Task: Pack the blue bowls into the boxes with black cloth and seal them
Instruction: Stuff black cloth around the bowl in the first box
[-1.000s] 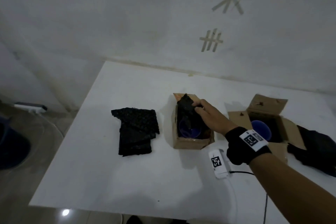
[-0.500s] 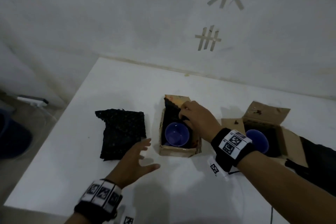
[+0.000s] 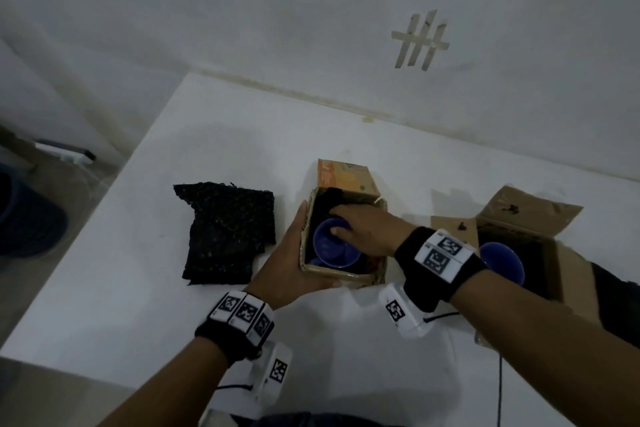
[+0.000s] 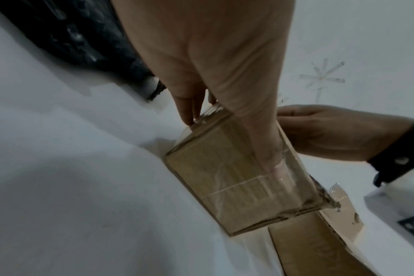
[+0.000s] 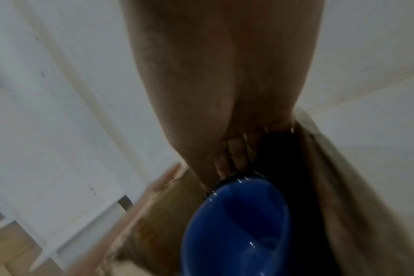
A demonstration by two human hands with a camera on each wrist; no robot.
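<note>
A small cardboard box (image 3: 343,276) stands mid-table with a blue bowl (image 3: 334,253) inside and black cloth (image 3: 329,196) at its far end. My left hand (image 3: 296,253) braces the box's near-left corner, fingers straight along the left wall and thumb flat on the near wall (image 4: 225,186). My right hand (image 3: 356,222) reaches into the box from the right. Its fingers curl into the black cloth (image 5: 279,168) just behind the bowl's rim (image 5: 236,224), and its thumb lies on the rim. A second open box (image 3: 554,253) at the right holds another blue bowl (image 3: 502,262) on black cloth.
A stack of black cloths (image 3: 228,232) lies left of the centre box, close to my left hand. More black cloth (image 3: 616,291) sits at the far right. The box's orange flap (image 3: 346,177) stands open toward the wall. The white table's left edge (image 3: 86,229) drops to the floor.
My left hand came in from the lower left and now braces the box. My right hand pushed the cloth down at the far end and sank deeper into the box.
</note>
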